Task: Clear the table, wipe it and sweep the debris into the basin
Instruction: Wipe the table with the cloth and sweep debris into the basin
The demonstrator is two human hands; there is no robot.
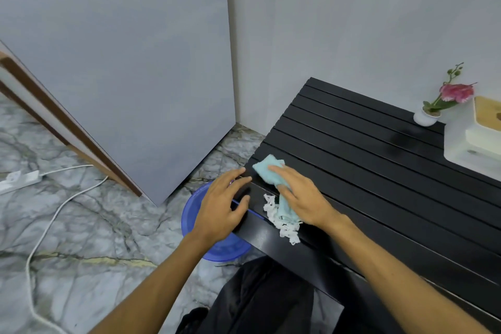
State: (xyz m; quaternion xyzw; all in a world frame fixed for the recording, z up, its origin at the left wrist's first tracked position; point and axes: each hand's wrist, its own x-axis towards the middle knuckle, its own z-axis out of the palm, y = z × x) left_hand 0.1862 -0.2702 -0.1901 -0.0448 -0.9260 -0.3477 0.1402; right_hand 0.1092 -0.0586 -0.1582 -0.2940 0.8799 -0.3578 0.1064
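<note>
1. Marbled grey floor [81, 225] and pale walls framed a black slatted table [379, 171], its slats running from the near left edge toward the far right, where a small flower vase [425, 116] and a white tray [466, 149] with a wood-topped box stood.
2. A blue basin [195, 214] sat on the floor just below the table's left end, partly hidden by the left hand and the table edge.
3. The right hand [301, 198] lay flat on a light blue cloth [271, 171], fingers stretched out and pressing down, not clenched around it.
4. The cloth lay near the table's left end, its long axis running roughly from the far corner back toward the person, under the palm.
5. White shredded debris [282, 219] lay touching the cloth's near end, close to the table edge above the basin.
6. The left hand [225, 209] hovered at the table edge with fingers spread and loosely curved, grasping nothing; it looked placed to guard or catch.
7. The cloth appeared soft and limp, likely to bunch if pushed from one corner, so flat palm pressure across its middle seemed best.
8. The debris looked very light and flimsy, likely to scatter, so a slow sweep toward the edge seemed wise.
</note>
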